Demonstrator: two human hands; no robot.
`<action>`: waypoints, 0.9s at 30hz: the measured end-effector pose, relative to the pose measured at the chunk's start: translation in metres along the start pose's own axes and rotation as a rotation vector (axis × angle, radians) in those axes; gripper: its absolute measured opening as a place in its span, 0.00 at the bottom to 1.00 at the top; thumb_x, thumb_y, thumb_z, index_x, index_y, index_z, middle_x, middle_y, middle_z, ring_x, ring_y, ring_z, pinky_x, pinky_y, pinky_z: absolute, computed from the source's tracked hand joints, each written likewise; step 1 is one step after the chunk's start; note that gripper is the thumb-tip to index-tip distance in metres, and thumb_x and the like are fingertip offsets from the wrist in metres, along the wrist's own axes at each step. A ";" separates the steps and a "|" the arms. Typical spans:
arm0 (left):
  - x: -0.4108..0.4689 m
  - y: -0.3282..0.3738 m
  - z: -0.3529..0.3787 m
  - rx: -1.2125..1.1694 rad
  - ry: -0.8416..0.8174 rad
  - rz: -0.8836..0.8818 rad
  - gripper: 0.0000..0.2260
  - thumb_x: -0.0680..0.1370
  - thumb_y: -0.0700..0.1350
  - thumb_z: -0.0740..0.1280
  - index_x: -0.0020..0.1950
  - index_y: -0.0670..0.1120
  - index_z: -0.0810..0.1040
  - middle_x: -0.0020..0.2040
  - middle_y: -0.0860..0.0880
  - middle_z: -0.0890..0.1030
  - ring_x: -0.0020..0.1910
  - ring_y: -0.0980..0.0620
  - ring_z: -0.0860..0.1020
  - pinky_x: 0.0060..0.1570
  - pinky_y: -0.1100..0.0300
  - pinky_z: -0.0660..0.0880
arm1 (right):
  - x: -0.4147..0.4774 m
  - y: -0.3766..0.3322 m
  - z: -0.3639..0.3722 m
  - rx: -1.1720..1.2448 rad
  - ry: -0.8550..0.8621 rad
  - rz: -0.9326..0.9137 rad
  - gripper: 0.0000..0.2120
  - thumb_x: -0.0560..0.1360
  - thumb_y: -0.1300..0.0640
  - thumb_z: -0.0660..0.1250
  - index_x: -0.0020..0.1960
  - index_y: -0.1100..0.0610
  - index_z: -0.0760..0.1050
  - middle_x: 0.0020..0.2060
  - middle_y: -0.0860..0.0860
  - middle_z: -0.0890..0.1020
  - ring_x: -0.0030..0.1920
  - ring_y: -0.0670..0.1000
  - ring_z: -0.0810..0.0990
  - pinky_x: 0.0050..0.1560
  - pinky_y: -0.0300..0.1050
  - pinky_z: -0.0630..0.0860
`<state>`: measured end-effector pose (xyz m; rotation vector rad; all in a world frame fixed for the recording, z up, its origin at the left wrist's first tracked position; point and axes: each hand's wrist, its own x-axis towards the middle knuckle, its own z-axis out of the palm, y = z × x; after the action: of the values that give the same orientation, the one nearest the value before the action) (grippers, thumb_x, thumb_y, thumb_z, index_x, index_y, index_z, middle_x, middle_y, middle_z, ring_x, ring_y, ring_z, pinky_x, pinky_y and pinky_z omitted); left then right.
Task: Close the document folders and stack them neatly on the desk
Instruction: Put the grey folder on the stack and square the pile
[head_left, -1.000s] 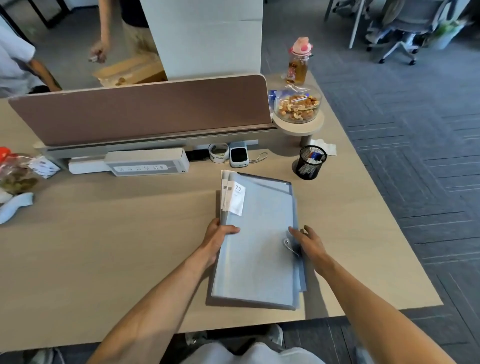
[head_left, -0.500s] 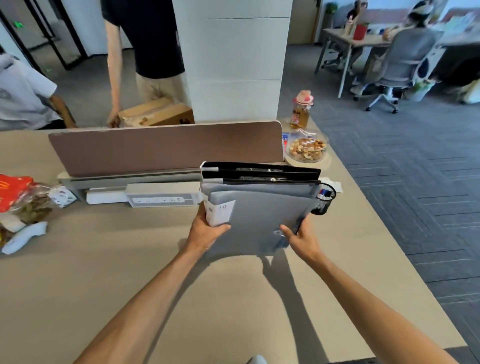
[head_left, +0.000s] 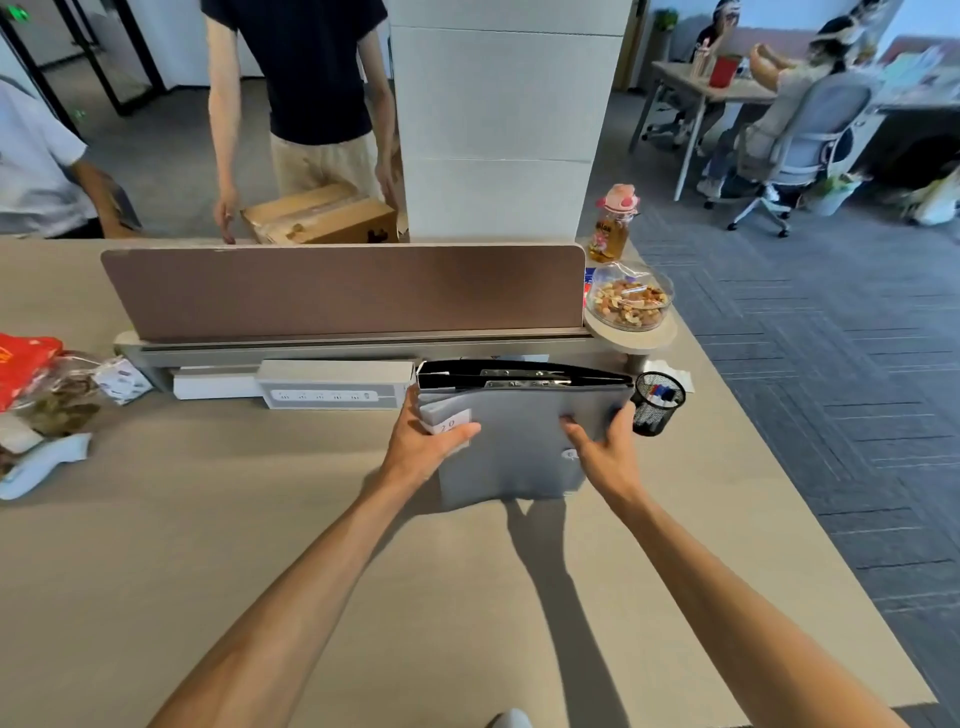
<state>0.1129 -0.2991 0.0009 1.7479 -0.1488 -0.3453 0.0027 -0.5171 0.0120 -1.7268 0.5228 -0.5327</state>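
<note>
A stack of grey-blue document folders (head_left: 519, 441) stands on its lower edge on the wooden desk (head_left: 260, 545), tilted toward me. Black inner edges with metal clips show along its top. My left hand (head_left: 426, 441) grips the left side near a white label marked 20. My right hand (head_left: 602, 452) grips the right side, fingers spread over the front cover. The folders look closed and pressed together.
A black mesh pen cup (head_left: 657, 402) stands just right of the folders. Behind them are a power strip (head_left: 332, 387) and a brown divider panel (head_left: 343, 291). A bowl of nuts (head_left: 628, 304) and a bottle (head_left: 610, 226) sit at back right. Bags (head_left: 47, 389) lie at left.
The folders lay flat on the desk a second ago. Both hands have lifted them upright onto their lower edge and pushed them farther back toward the divider.
</note>
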 end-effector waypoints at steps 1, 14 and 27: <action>0.003 0.000 -0.001 0.014 0.000 0.016 0.36 0.60 0.54 0.82 0.64 0.54 0.71 0.55 0.48 0.82 0.53 0.49 0.82 0.46 0.61 0.80 | 0.003 0.000 0.000 -0.008 0.005 -0.008 0.28 0.74 0.63 0.69 0.69 0.57 0.60 0.63 0.49 0.73 0.62 0.46 0.73 0.62 0.43 0.72; 0.029 -0.012 0.001 0.260 -0.229 0.082 0.40 0.59 0.47 0.81 0.66 0.53 0.65 0.57 0.54 0.80 0.56 0.53 0.80 0.58 0.54 0.77 | 0.006 0.030 0.015 -0.124 0.056 0.126 0.38 0.66 0.60 0.77 0.67 0.57 0.59 0.65 0.53 0.71 0.65 0.53 0.72 0.69 0.55 0.70; 0.035 -0.055 0.013 0.283 -0.207 0.017 0.45 0.64 0.42 0.81 0.72 0.52 0.57 0.62 0.55 0.73 0.61 0.55 0.72 0.56 0.61 0.72 | 0.005 0.067 0.021 -0.249 0.054 0.275 0.31 0.67 0.56 0.77 0.62 0.57 0.62 0.59 0.54 0.72 0.60 0.54 0.73 0.63 0.52 0.73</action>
<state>0.1366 -0.3103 -0.0597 1.9859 -0.3760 -0.5126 0.0150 -0.5171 -0.0577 -1.8391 0.8807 -0.3281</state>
